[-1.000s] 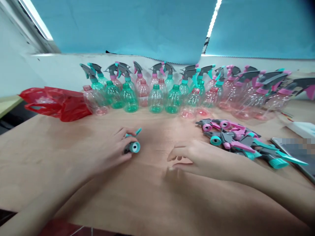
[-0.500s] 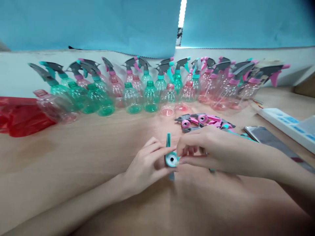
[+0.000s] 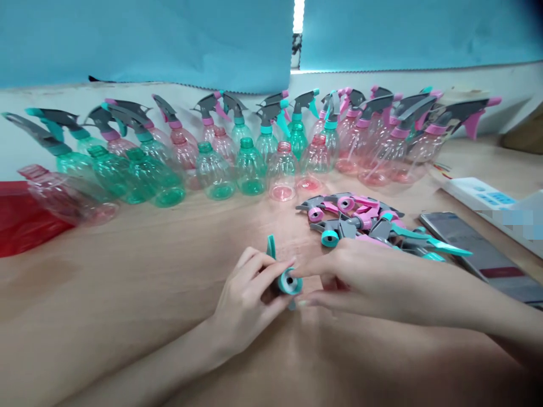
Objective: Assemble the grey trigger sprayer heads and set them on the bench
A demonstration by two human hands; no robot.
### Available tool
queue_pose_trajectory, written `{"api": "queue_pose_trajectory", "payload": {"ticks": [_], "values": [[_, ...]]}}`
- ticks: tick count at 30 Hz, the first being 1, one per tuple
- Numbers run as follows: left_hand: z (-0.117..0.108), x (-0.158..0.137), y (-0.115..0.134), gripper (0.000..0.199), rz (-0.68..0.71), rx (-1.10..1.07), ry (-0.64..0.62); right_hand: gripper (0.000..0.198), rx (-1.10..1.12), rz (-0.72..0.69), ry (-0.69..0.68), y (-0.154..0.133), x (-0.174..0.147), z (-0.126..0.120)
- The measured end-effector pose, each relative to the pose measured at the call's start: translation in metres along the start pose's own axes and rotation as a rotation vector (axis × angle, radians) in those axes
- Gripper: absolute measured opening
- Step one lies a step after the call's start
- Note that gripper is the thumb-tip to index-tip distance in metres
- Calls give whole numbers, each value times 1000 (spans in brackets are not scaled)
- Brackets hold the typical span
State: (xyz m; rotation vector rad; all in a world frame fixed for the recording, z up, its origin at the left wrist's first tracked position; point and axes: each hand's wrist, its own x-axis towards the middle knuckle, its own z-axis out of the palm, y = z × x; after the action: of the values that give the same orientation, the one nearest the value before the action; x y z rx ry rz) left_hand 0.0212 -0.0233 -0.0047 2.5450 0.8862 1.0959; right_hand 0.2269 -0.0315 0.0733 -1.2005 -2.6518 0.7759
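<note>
My left hand point(image 3: 250, 302) is closed around a trigger spray head point(image 3: 290, 281) with a teal collar, its round opening turned up toward me. A teal trigger sticks out above the fingers, while most of the grey body is hidden by them. From the right, my right hand point(image 3: 360, 282) has its index fingertip on the collar's inner rim and its thumb at the lower edge. The other fingers of that hand are curled under. Just beyond it lies a pile of loose spray heads point(image 3: 345, 226) in grey, pink and teal.
Several green and pink clear bottles point(image 3: 250, 169) stand in rows at the back, many with spray heads fitted. A red plastic bag point(image 3: 29, 220) lies at the left. At the right are a phone point(image 3: 475, 249) and a white power strip point(image 3: 487, 195).
The white disc seen in the collar before now looks recessed or gone, with the right index finger over the opening. Both hands sit slightly further left in view, and the camera has shifted.
</note>
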Motion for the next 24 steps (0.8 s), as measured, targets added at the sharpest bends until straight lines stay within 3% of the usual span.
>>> {"api": "queue_pose_trajectory", "payload": {"ticks": [5,11,24], "values": [[0,-2,-1,31,-14,44,17,29,49,46,31,2,5,10],[-5,-2,1,29,-29,72,32,20,188,-28,30,1,4,14],[-5,0,-2,31,12,-10,-28,20,169,-18,51,4,9,7]]}}
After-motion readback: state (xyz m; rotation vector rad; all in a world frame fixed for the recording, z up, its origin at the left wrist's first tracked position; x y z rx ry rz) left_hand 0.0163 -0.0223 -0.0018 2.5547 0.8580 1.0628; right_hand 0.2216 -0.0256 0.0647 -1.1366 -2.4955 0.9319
